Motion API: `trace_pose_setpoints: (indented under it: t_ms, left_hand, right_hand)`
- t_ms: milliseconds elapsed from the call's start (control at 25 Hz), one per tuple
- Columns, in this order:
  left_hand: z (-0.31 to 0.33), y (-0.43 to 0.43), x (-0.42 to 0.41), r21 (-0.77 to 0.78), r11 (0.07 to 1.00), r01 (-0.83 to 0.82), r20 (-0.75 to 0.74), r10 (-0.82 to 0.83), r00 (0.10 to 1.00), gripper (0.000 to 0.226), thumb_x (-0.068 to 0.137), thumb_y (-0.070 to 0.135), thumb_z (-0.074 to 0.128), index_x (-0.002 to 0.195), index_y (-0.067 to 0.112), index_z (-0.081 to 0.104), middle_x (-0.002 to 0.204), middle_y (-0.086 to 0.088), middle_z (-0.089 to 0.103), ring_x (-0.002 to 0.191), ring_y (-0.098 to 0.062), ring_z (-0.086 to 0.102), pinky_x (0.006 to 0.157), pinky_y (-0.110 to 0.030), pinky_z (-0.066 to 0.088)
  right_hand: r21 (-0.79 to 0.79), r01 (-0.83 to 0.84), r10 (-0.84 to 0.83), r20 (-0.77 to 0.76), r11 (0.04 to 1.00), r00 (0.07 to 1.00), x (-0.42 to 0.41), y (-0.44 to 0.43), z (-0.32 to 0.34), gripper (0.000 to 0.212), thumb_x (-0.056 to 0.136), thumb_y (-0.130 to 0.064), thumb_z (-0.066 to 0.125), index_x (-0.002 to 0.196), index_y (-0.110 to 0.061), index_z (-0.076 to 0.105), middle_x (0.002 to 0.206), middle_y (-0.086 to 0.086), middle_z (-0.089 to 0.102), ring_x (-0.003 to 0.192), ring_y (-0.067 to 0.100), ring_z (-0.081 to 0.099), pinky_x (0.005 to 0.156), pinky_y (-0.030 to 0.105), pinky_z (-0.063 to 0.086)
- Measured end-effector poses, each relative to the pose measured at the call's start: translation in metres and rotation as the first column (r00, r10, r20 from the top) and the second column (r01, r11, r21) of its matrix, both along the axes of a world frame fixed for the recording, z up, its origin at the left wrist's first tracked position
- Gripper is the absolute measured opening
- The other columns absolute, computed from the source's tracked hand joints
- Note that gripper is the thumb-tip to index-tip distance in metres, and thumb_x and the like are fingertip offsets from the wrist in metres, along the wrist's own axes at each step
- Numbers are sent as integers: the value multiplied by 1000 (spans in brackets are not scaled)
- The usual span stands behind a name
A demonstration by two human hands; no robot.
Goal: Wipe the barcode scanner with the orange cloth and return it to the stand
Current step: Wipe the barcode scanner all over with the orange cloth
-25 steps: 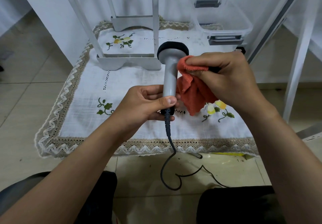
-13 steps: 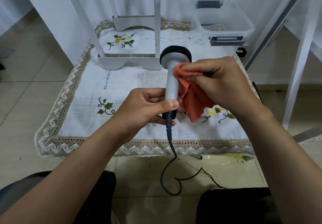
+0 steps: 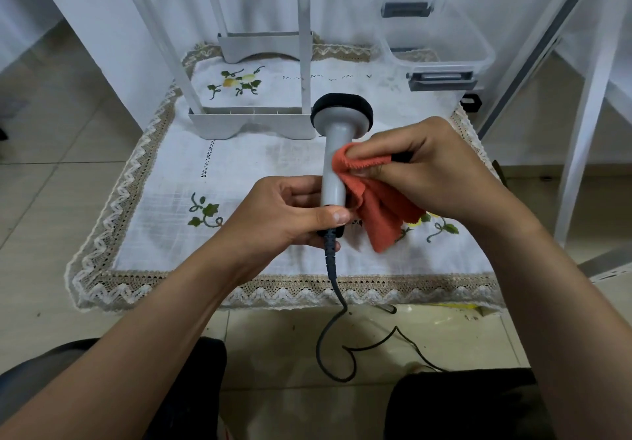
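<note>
One scanner [image 3: 333, 155] points away from the person, left hand [image 3: 284, 217] gripping its base, right hand [image 3: 431, 173] pinching orange cloth [image 3: 379, 214].

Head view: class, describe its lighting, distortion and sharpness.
Head view: soft, even light with only faint shadows on the tablecloth; wide-angle lens bows the white frame posts near the edges; scanner and orange cloth are sharp, no motion blur; no strong glare.

Above tablecloth [image 3: 239, 166] — scanner [image 3: 334, 169] left of cloth [image 3: 379, 214].
</note>
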State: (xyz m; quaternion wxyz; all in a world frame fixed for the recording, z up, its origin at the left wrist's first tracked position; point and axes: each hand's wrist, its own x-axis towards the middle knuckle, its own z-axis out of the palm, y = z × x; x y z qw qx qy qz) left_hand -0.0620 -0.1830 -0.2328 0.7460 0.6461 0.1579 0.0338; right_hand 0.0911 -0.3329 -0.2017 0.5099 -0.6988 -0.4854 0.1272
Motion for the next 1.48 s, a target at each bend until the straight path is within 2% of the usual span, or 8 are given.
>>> trace_pose_setpoints:
  t_ms: [160,440,600,680,880,1080,1360,1480]
  left_hand:
    - [0,0,0,-4,1000,5,-2,-5,1000,40,66,17,80,105,8,77,101,-13,80,106,-39,73,69,-33,62]
    - [2,-1,0,-38,999,-5,-7,5,1000,38,67,15,80,103,7,77,100,-13,80,106,-39,73,69,-33,62]
    - [1,-4,1,-28,999,-23,-20,22,1000,24,80,1,76,103,7,77,101,-11,80,101,-32,76,69,-32,62]
    - [0,-5,2,-23,999,-33,-25,32,999,23,82,-2,75,103,8,77,102,-17,79,99,-35,76,69,-33,62]
    - [0,-5,2,-22,998,-58,-36,57,998,24,82,1,76,104,7,77,106,-18,79,105,-37,74,69,-33,62]
    - [3,-4,4,-95,992,-85,-22,83,996,38,71,14,77,106,0,75,104,-27,76,95,-32,73,66,-31,61]
    - [5,-1,0,-126,991,-51,-3,51,999,30,74,13,74,103,3,76,94,-17,78,86,-25,75,65,-30,60]
    - [5,-1,-1,-136,990,-47,-19,45,999,29,74,13,74,101,4,77,96,-16,78,88,-25,75,65,-29,61]
  right_hand:
    - [29,32,-32,-3,999,999,2,-2,-1,23,88,-3,77,102,-21,77,88,-22,76,82,-8,71,74,11,51]
    - [7,36,-37,34,999,999,-2,1,0,26,89,-5,76,101,-28,77,88,-23,75,87,-9,70,76,11,50]
    - [21,84,-84,33,996,996,-2,1,-2,29,89,-5,76,99,-32,77,82,-21,77,81,-6,71,71,14,51]
    - [8,67,-67,33,998,997,-1,1,-1,27,89,-5,76,101,-30,77,85,-19,77,86,-4,72,75,15,53]
    - [-13,73,-72,66,997,995,-2,0,-2,25,89,-5,76,103,-27,77,91,-16,76,88,-4,73,77,14,53]
    - [49,37,-39,58,998,998,0,-1,-2,22,89,-2,75,106,-15,78,98,-6,79,94,2,74,84,21,57]
    - [-9,-50,50,52,999,997,-2,1,-3,18,90,-1,74,105,-8,79,95,-3,78,89,-2,73,78,14,52]
    - [6,-34,33,50,999,998,-2,0,-4,17,90,1,74,105,-4,78,86,-12,74,74,-10,69,68,5,47]
